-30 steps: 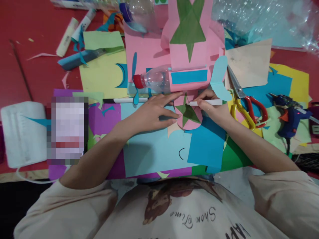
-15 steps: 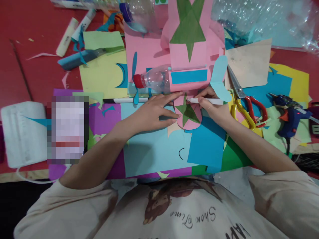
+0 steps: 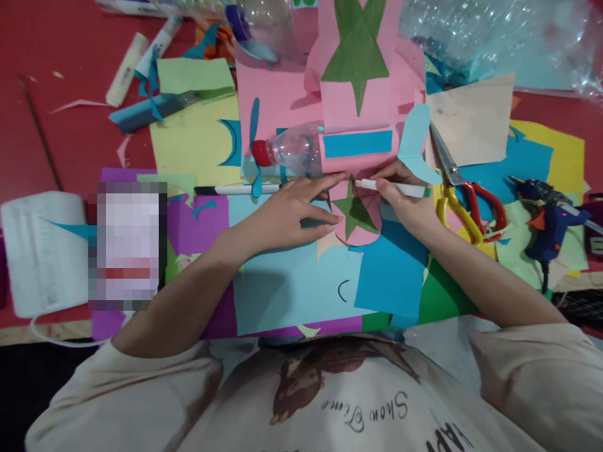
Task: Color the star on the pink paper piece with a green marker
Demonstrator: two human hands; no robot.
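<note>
My right hand (image 3: 405,198) grips a white marker (image 3: 409,189) with its tip close to the upper part of a green star (image 3: 358,213). The star lies on a rounded pink paper piece (image 3: 368,237). Whether the tip touches the paper I cannot tell. My left hand (image 3: 301,207) lies with fingers spread, its fingertips on the left edge of the pink piece. Just above is a clear plastic bottle (image 3: 299,149) with a red cap, wrapped in pink paper with a blue strip (image 3: 358,144). A second marker (image 3: 245,189), with a black end, lies partly beneath my left hand.
Right of my right hand lie scissors (image 3: 455,179) with red and yellow handles, then a blue glue gun (image 3: 551,226). A phone (image 3: 129,245) and a white face mask (image 3: 44,251) lie left. Paper sheets and scraps cover much of the red table (image 3: 51,138).
My right hand's marker tip has shifted slightly up and right, and its back end now reaches a bit farther right. My left hand stays in place.
</note>
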